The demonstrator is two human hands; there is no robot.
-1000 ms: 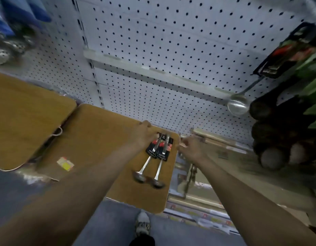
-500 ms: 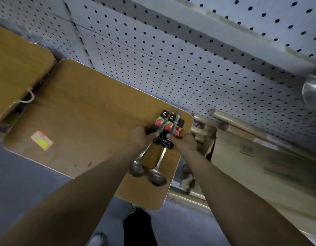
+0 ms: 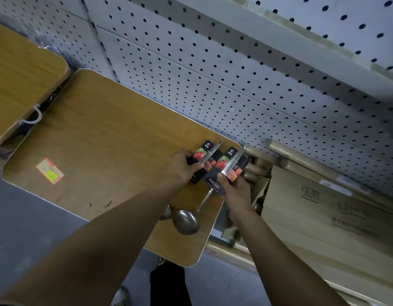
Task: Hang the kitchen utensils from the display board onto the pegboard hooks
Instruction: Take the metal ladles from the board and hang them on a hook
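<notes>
Both hands hold packaged ladles: my left hand [image 3: 184,167] grips the left ladle [image 3: 207,156] at its card-wrapped handle, fingers curled round it, and my right hand [image 3: 234,188] pinches the right ladle [image 3: 229,166] at the lower part of its card, thumb on the front face. Each ladle carries a dark printed card around a steel handle; the two cards sit just beside each other, the right one overlapping the left slightly. One steel bowl [image 3: 186,221] shows plainly below the hands, over the wooden board [image 3: 98,155]; a second bowl is mostly hidden behind my left forearm. I judge the step in hand to be the pick-up and separation: both ladles are gripped above the near-right corner of the board, and neither has reached the pegboard [image 3: 235,62]. I see no hook in this view, so I cannot confirm the target peg. The next move calls for raising one ladle towards the pegboard, finding a free hook, and threading the hole at the handle top onto it; that hole stands clear above each grip, well placed for hanging. Risk noted: the two cards may catch on each other when parted. Cardboard boxes [image 3: 323,208] stand to the right of the board.
</notes>
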